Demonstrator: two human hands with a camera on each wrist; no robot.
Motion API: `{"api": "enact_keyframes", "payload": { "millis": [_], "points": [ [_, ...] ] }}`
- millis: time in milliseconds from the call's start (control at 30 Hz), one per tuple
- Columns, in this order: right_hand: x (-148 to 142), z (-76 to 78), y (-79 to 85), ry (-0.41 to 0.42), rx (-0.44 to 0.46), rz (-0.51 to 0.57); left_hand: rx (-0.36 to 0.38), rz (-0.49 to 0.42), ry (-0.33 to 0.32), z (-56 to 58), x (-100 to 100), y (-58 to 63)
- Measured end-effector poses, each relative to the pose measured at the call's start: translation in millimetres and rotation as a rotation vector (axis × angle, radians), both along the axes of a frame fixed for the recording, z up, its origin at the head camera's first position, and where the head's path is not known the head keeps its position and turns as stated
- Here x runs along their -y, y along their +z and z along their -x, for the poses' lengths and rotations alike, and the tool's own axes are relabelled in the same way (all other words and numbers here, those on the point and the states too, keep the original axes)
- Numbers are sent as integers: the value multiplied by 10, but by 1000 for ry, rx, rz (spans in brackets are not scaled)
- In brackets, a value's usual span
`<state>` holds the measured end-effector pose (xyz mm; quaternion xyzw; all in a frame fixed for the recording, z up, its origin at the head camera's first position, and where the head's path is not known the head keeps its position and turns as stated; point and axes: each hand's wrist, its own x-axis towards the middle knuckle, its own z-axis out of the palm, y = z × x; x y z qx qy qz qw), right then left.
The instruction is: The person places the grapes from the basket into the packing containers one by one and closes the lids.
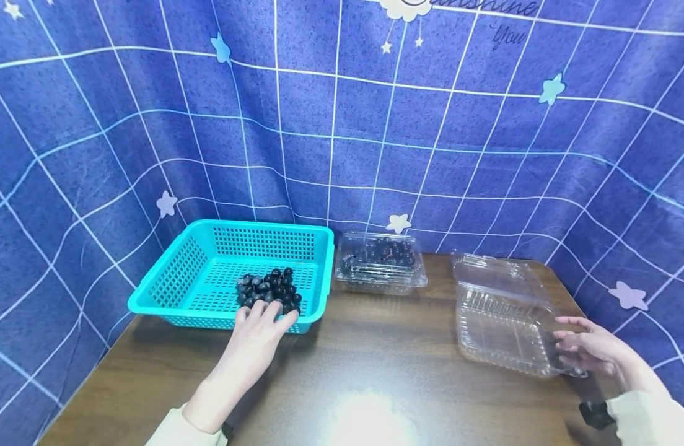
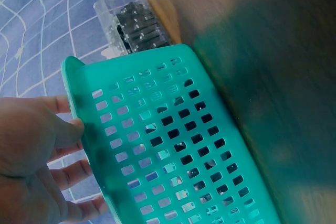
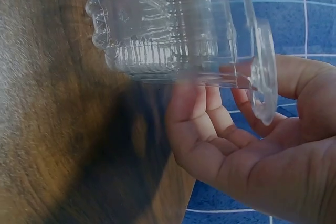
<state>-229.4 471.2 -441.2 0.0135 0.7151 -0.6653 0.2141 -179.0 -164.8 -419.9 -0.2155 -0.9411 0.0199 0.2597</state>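
Where basket [image 1: 264, 238] ends, fruit box [image 1: 381, 266] beside, curtain [image 1: 364, 124] behind

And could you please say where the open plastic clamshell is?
In the head view, the open plastic clamshell is on the right side of the table, between the clamshell of grapes and the right grip.

One turquoise perforated basket [image 1: 264, 225] and one wooden tabletop [image 1: 403, 347] are counted. One grape-filled plastic clamshell [image 1: 378, 287] and one opened plastic clamshell [image 1: 500, 334] are seen, two in all. One left hand [image 1: 258, 334] and one right hand [image 1: 595, 348] are shown, along with two pale sleeves [image 1: 654, 418]. The dark grapes [image 1: 268, 288] are heaped in two groups, too crowded to be counted singly.
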Motion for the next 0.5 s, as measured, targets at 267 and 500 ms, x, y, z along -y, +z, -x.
{"api": "enact_keyframes", "payload": {
  "millis": [267, 500],
  "points": [
    [133, -91, 62, -84, -13, 12, -1, -1, -4, -9, -3, 5],
    [248, -137, 155, -132, -47, 10, -4, -8, -5, -15, -2, 2]
  ]
}}
